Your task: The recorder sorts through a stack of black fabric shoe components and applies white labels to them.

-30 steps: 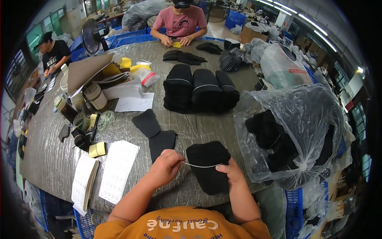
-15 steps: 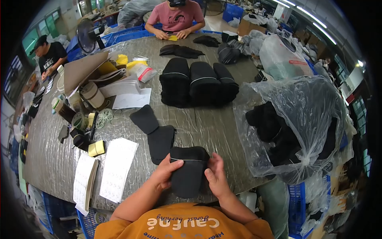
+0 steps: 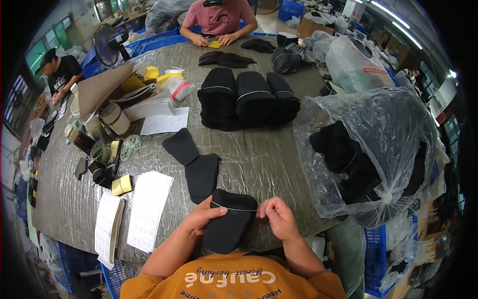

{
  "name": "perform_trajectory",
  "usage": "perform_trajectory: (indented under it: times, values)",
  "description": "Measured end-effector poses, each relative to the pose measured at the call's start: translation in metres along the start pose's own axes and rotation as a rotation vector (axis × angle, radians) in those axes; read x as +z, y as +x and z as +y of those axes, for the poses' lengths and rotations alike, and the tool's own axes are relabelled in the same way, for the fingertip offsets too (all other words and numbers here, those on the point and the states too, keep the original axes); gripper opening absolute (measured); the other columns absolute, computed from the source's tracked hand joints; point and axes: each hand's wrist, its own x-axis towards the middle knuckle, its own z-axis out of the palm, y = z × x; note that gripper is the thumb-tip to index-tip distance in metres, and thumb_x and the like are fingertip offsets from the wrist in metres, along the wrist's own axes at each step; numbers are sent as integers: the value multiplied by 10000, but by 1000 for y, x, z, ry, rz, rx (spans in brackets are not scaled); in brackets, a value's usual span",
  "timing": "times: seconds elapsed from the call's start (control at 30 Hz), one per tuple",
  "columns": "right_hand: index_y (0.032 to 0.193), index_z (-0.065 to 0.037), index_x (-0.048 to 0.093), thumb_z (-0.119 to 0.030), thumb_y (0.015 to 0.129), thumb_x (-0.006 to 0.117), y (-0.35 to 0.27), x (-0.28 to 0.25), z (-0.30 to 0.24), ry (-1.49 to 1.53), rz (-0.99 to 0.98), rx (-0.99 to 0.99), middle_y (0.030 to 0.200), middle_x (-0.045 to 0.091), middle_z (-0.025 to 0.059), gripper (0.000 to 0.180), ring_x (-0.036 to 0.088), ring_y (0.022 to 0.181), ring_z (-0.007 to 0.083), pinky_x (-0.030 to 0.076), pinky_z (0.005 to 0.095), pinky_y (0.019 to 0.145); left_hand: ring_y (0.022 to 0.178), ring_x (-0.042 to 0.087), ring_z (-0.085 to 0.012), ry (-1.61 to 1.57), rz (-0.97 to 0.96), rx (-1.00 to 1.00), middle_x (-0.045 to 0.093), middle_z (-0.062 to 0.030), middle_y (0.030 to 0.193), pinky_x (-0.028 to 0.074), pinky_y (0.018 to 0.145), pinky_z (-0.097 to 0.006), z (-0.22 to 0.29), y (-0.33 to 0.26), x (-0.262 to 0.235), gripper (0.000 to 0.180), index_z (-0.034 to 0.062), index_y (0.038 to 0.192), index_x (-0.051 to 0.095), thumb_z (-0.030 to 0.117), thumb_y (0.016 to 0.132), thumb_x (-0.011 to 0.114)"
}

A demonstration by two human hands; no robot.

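Observation:
A stack of black fabric pieces with rounded corners is in my left hand, thumb across its top face. Around the stack runs a thin pale rubber band. Its right end is pinched in the fingers of my right hand, which draws the band out past the stack's right edge. Two loose black pieces lie overlapping on the table just beyond the stack. Farther off stand several thick banded bundles of similar black pieces.
White printed sheets, a yellow roll and loose rubber bands lie to the left. At right sits a clear plastic bag with black bundles. Across the table, a person in a pink shirt handles something yellow.
My right hand has gone from open beside the stack to pinching the band and pulling it rightward. The stack has tilted, its near end swinging left.

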Motion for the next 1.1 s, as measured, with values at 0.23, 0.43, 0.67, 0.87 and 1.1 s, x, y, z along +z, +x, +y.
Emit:
perform_trajectory:
  times: [0.23,0.43,0.67,0.87,1.1]
  values:
    - [874,-46,451,-27,962,477,-3,16,-5,-396,177,7,802,503,40,94,475,736,103,422,235,688,1051,594,-197,63,49,22,600,-107,1148,495,916,-333,-2,1,4,652,9,1297,436,153,759,775]
    - [896,-15,507,-70,943,543,-9,14,10,-656,275,-16,828,581,69,81,543,721,149,456,300,647,1108,561,-219,1,62,62,564,-132,1203,462,968,-344,-6,0,9,753,7,1376,361,150,771,787]
    - [1343,-55,377,-123,899,623,-13,24,13,160,326,244,1317,454,107,512,447,1209,208,340,368,1049,1248,447,-242,41,111,224,418,-165,1364,367,1060,-355,-16,0,20,956,16,1496,120,163,808,767]
    - [1311,-41,493,-282,842,676,-7,11,3,627,318,570,1215,605,119,558,604,1089,266,483,427,965,1067,519,-177,453,176,689,498,-118,1274,434,934,-308,-22,5,8,645,56,1417,339,140,880,687]
    - [1283,-28,525,-358,848,658,-14,10,-1,904,263,712,1222,613,133,562,611,1084,273,481,428,971,957,541,-111,592,79,642,547,-34,1015,439,863,-244,-11,0,10,143,16,993,569,-23,869,629]
